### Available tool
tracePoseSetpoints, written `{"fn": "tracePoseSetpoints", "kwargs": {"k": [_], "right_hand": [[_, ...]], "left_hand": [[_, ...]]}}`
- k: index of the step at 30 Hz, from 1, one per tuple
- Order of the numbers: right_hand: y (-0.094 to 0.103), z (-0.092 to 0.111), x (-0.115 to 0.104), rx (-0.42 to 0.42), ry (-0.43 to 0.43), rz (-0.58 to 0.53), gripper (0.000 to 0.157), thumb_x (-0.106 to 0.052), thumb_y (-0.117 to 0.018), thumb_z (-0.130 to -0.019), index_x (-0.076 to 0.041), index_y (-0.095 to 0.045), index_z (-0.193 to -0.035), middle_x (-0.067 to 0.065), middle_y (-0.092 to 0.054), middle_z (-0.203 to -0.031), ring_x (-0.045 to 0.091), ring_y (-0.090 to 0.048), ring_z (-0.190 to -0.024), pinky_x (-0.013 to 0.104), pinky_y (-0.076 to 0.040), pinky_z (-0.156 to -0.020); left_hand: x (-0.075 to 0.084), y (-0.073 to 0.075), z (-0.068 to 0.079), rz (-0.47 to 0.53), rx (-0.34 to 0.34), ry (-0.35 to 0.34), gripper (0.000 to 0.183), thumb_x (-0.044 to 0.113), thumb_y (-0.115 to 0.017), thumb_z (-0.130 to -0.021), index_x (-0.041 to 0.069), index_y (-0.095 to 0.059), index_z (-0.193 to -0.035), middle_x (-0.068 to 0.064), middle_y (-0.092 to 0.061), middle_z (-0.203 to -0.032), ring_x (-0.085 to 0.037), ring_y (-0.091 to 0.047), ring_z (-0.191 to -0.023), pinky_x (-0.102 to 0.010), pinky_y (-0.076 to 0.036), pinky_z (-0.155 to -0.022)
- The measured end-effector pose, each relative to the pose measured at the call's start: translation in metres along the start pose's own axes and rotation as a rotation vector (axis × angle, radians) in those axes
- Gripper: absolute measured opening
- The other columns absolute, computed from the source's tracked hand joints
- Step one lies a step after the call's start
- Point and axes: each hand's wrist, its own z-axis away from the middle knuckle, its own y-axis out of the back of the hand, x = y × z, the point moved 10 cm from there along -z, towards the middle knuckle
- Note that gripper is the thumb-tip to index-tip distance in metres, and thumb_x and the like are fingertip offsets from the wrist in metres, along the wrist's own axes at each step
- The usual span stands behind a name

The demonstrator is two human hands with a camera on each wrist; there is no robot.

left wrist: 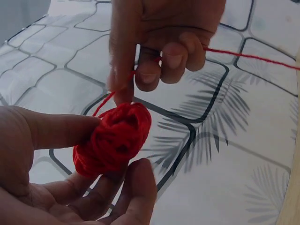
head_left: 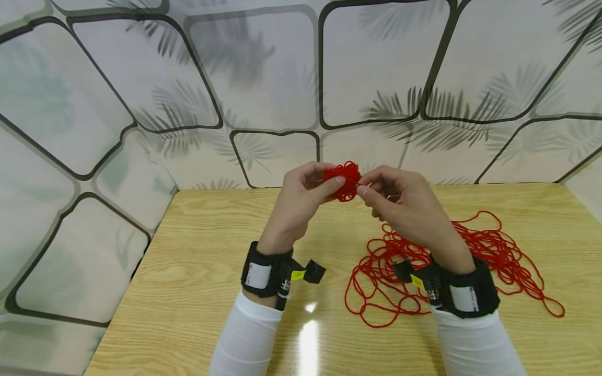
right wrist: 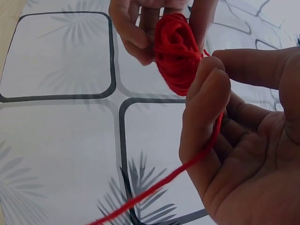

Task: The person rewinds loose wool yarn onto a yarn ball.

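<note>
A small ball of red yarn (head_left: 345, 183) is held up above the far edge of the table. My left hand (head_left: 301, 201) grips it between thumb and fingers, as the left wrist view also shows around the yarn ball (left wrist: 115, 140). Close at its right side, my right hand (head_left: 406, 203) pinches the strand between thumb and forefinger. From there the red strand (right wrist: 154, 187) runs across the curled fingers and trails away in the right wrist view. Loose loops of red yarn (head_left: 376, 284) lie on the table below the right hand and forearm.
The wooden table (head_left: 197, 271) ends at a wall covering (head_left: 273, 78) with dark outlines and leaf shadows. Black wrist straps with small cameras sit on both wrists. The loose yarn spreads towards the table's right side, partly hidden by the right arm.
</note>
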Motion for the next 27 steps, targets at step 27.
{"fn": "tracePoseSetpoints", "kwargs": {"k": [27], "right_hand": [[0.017, 0.001, 0.000, 0.080, 0.004, -0.135, 0.021, -0.023, -0.058, -0.090, -0.013, -0.059, -0.108, 0.006, -0.060, -0.093, 0.026, -0.058, -0.068, 0.032, -0.050, -0.059]], "left_hand": [[-0.009, -0.033, 0.007, 0.408, -0.374, 0.195, 0.033, 0.010, -0.058, -0.087, 0.001, -0.049, -0.118, -0.018, -0.051, -0.118, -0.028, -0.056, -0.102, -0.046, -0.042, -0.092]]}}
